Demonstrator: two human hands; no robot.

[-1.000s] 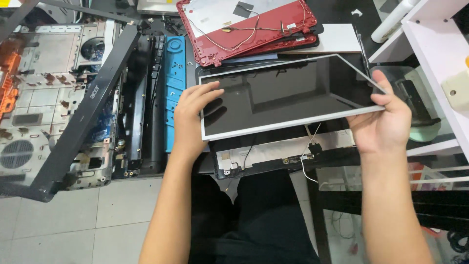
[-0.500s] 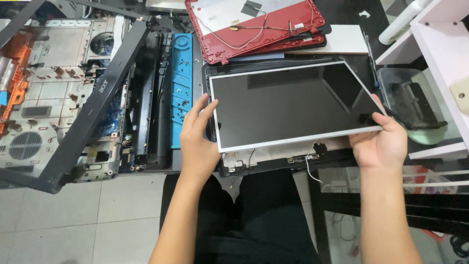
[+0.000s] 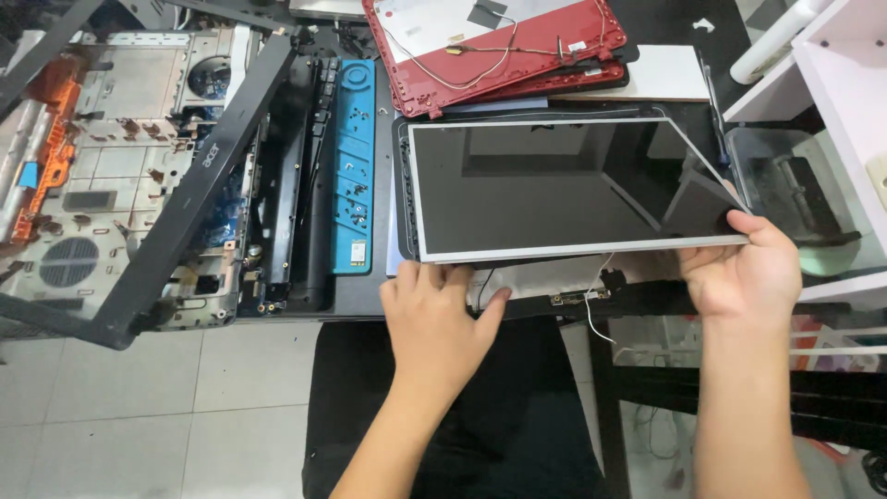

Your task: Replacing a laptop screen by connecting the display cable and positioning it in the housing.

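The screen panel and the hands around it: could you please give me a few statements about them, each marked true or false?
1. The right hand grips the screen panel at its near right corner. True.
2. The left hand holds the panel's far edge. False: it lies at the near left edge, fingers under the panel.
3. The red lid lies beyond the panel. True.
4. The blue strip lies right of the panel. False: it lies to its left.
5. The panel's glass is lit. False: it is dark and only reflects.

Laptop screen panel [image 3: 554, 189] in right hand [image 3: 739, 273]
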